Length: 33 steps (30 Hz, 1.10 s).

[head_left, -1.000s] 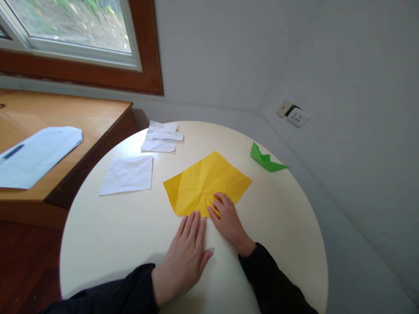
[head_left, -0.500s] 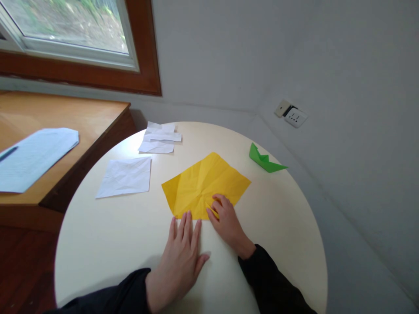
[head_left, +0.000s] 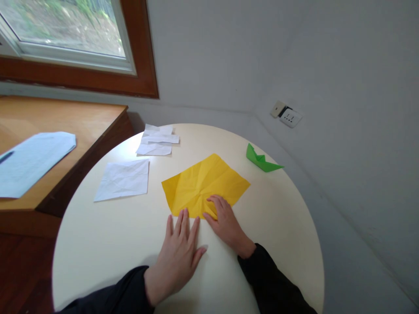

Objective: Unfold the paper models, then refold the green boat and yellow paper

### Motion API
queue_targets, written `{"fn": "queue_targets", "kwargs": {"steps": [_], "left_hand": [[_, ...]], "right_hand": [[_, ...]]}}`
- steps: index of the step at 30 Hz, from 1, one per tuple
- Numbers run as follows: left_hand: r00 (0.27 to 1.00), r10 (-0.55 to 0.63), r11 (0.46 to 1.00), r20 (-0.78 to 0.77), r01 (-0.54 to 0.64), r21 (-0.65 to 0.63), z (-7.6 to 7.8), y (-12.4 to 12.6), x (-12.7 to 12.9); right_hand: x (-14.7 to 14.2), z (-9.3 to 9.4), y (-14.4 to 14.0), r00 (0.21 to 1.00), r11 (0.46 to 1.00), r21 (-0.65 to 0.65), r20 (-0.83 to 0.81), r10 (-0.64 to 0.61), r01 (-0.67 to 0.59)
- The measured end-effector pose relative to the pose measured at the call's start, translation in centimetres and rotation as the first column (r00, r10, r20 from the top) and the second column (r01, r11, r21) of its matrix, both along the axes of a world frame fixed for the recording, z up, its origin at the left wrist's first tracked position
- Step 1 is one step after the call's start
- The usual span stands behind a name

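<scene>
- Crumpled white paper square (head_left: 122,179), left on the round cream counter (head_left: 278,226): near enough to be brushed askew by a sweeping sleeve.
- Left hand (head_left: 178,250): grip wide, palm flat, fingertips on the near edge of the creased yellow paper sheet (head_left: 204,183); light pressure may let it slide.
- Right hand (head_left: 224,220): fingers curled, pressing a folded corner; an off-line crease may set.
</scene>
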<state>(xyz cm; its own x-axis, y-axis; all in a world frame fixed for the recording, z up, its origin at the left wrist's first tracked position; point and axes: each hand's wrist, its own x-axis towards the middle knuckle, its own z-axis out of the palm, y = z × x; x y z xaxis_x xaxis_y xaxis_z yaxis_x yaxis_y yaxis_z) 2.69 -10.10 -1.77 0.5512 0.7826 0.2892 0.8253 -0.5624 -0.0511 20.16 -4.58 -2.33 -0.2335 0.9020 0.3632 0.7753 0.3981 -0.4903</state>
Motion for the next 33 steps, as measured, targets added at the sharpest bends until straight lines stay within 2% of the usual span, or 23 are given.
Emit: {"fn": "queue_targets", "kwargs": {"steps": [6,11,15,18,23,28,30,33], "left_hand": [[1.000,0.011,1.000,-0.008,-0.012,-0.028,0.6,0.7,0.0],[1.000,0.010,1.000,0.021,-0.009,-0.029,0.6,1.4,-0.3],[0.998,0.040,0.999,0.044,-0.039,-0.030,0.6,1.9,-0.6],[0.996,0.082,0.996,0.043,-0.081,-0.027,0.7,2.6,-0.8],[0.991,0.121,0.991,0.058,-0.117,-0.058,0.8,3.9,-1.3],[0.986,0.138,0.988,0.088,-0.131,-0.086,0.7,4.6,-1.6],[0.985,0.143,0.987,0.091,-0.136,-0.083,0.7,4.7,-1.6],[0.983,0.156,0.986,0.092,-0.149,-0.077,0.6,4.9,-1.8]], "right_hand": [[1.1,0.0,-0.2,0.996,0.995,-0.055,0.015,0.083,-0.082],[2.1,-0.3,-0.3,0.983,0.997,-0.032,0.173,-0.059,0.066],[1.8,0.8,-0.8,0.951,0.992,0.002,0.286,-0.118,0.123],[1.2,2.1,-1.4,0.945,0.995,-0.031,0.318,-0.079,0.093],[1.3,3.3,-2.0,0.970,0.996,-0.083,0.237,0.060,-0.041],[3.2,2.8,-1.6,0.960,0.997,0.013,0.271,-0.072,0.072],[3.8,2.7,-1.7,0.948,0.997,-0.017,0.311,-0.072,0.081],[3.9,3.3,-2.0,0.939,0.992,-0.119,0.344,0.011,0.032]]}}
